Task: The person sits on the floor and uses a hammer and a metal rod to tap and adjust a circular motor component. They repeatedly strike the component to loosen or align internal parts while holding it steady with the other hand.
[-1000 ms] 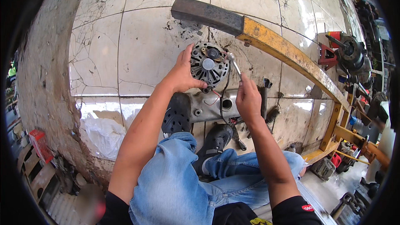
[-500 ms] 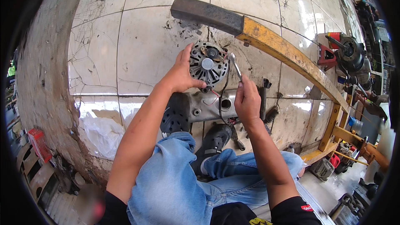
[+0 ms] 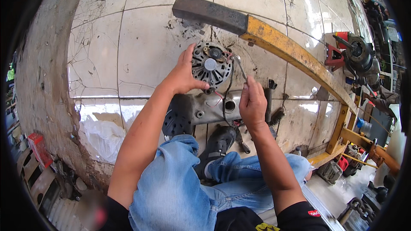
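A round, slotted metal alternator (image 3: 210, 64) lies on the tiled floor ahead of me, its finned end facing up. My left hand (image 3: 184, 77) grips its left side, fingers along the far rim and thumb at the near edge. In my right hand (image 3: 252, 105) is a slim metal ratchet wrench (image 3: 241, 68), its head at the alternator's right rim beside red wires. Whether that head sits on a fastener I cannot tell. A black cable (image 3: 227, 94) runs from the right rim toward me, over a grey metal part with a round hole (image 3: 201, 105).
A yellow and black steel beam (image 3: 291, 47) arches across the far side to the right. Beyond it stand a red stand (image 3: 333, 56) and a dark motor-like part (image 3: 361, 53). A white plastic bag (image 3: 102, 137) lies left; a brush (image 3: 277, 116) lies right of my right hand.
The ratchet wrench has turned slightly, its head looking narrower now. My left hand keeps its hold on the alternator. The whole view has shifted a little to the left.
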Motion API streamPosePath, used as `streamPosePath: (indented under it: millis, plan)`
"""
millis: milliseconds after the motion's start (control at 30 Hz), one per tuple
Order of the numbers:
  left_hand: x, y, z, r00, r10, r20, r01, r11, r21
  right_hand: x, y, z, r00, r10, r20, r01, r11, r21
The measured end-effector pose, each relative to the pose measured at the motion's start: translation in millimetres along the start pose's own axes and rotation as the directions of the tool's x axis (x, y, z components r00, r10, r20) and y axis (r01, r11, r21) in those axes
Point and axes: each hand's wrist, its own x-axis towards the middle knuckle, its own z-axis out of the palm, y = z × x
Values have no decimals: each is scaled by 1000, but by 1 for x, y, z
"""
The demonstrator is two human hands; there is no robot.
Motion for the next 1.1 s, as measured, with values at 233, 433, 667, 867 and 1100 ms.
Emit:
streamPosePath:
  millis: [233, 433, 667, 867, 1100]
  plan:
    - [-4, -5, 5, 1000, -15, 5, 15, 1000, -8, -6, 0, 5, 1000, -3, 10, 3, 1000, 0]
    - [-5, 0, 3, 998, -55, 19, 55, 998, 3, -8, 3, 6, 996, 43, 74, -37, 996, -79]
    - [-4, 1, 4, 999, -39, 6, 39, 999, 17, -8, 5, 5, 997, 56, 45, -54, 997, -59]
    - [-1, -2, 0, 1000, 6, -15, -5, 1000, 18, -2, -5, 2, 996, 45, 73, -38, 996, -86]
    - [-3, -1, 3, 1000, -7, -7, 7, 1000, -10, -2, -1, 6, 976, 76, 203, -34, 978, -205]
